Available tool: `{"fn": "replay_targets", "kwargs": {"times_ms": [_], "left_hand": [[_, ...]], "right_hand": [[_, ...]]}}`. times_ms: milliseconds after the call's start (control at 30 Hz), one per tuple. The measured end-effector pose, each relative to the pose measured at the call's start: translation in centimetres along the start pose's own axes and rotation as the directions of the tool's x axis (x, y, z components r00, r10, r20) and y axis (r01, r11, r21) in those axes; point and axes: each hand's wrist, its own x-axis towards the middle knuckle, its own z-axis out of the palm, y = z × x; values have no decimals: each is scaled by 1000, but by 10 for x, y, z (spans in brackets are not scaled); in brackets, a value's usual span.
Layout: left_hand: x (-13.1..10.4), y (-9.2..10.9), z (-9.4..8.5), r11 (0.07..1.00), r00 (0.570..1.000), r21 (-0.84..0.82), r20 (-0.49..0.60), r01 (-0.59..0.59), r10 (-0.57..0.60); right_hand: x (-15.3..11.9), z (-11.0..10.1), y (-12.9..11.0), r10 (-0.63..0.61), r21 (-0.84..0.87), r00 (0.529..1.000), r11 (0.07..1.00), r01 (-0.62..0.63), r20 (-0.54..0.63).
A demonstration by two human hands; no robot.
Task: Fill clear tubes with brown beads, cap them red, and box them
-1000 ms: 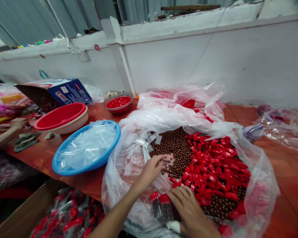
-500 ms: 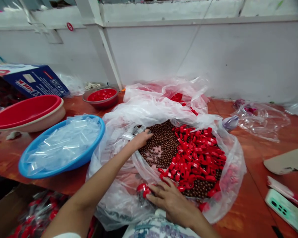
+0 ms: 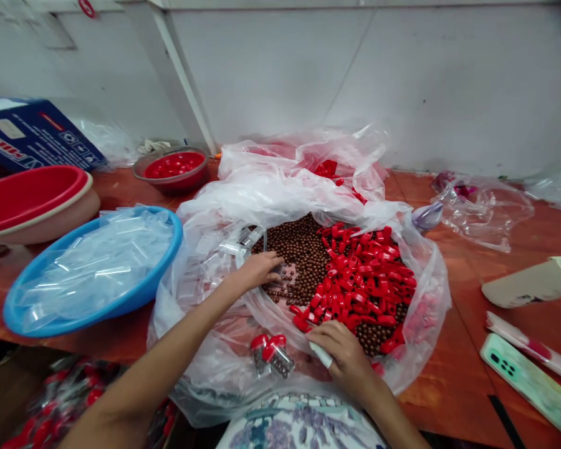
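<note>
My left hand (image 3: 260,270) reaches over the left edge of the brown beads (image 3: 303,249), fingers bent downward; whether anything is between them is hidden. Just behind it lie clear plastic containers (image 3: 252,238). My right hand (image 3: 339,349) is closed round a small white object (image 3: 321,355), at the front edge of the red plastic caps (image 3: 364,274). Beads and caps lie inside a large translucent plastic bag (image 3: 425,362). Between my forearms, two clear containers with red caps and brown beads inside (image 3: 272,355) rest on the bag.
A blue basin (image 3: 16,312) of clear plastic pieces stands left, with a red basin (image 3: 32,193) behind it. A smaller bowl (image 3: 175,178) holds red pieces. On the right lie a phone (image 3: 526,380) and a beige cup (image 3: 528,284). Below left, a box holds red-capped containers.
My left hand has drawn back slightly toward me. My right hand has moved right, off the red-capped containers, and a white object now shows in it. The view has tilted down.
</note>
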Motion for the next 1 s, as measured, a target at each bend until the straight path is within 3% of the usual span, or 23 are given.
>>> {"fn": "replay_targets", "kwargs": {"times_ms": [200, 333, 600, 800, 1000], "left_hand": [[5, 17, 8, 995, 996, 24, 5, 94, -95], [18, 23, 17, 997, 998, -36, 3, 65, -65], [44, 48, 34, 970, 994, -244, -109, -17, -10], [51, 58, 50, 904, 977, -426, -203, -29, -65], [46, 66, 53, 808, 952, -586, -275, -56, -134]], "right_hand": [[-8, -2, 5, 22, 8, 1000, 1000, -22, -12], [-9, -2, 5, 30, 5, 999, 1000, -30, -11], [-8, -3, 6, 17, -5, 1000, 1000, -17, -16], [-7, -4, 6, 51, 12, 999, 999, -51, -16], [-8, -4, 10, 52, 7, 999, 999, -52, -8]]}}
